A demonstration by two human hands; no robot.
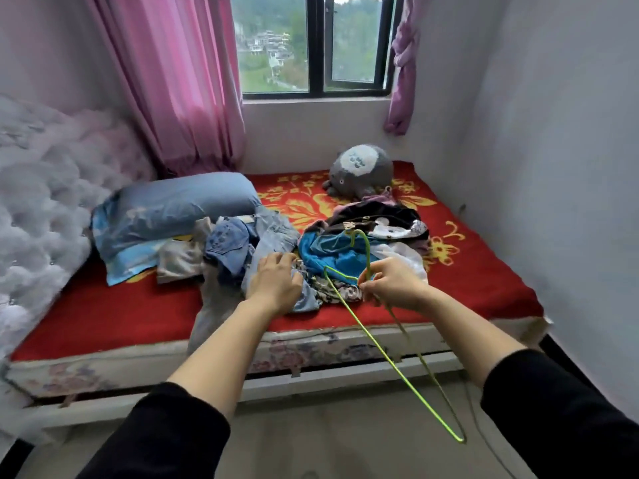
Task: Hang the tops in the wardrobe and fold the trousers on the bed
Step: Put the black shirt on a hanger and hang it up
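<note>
A heap of clothes lies on the red flowered bed (121, 305): light denim trousers (273, 236), a bright blue top (332, 254), a black printed top (380, 216), a white garment (404, 257) and a patterned piece (332, 288). My right hand (390, 281) grips a thin green wire hanger (397, 364) near its neck; the hook points up over the blue top and the long body slants down toward the floor. My left hand (276, 281) rests on the pale blue garment (304, 299) at the heap's near edge, fingers curled into the cloth.
A blue pillow (173, 209) lies at the left of the heap, a grey plush toy (359, 171) at the far side below the window (318, 46). A padded headboard (38, 209) stands left, a wall right. Floor (345, 437) runs along the bed's near edge.
</note>
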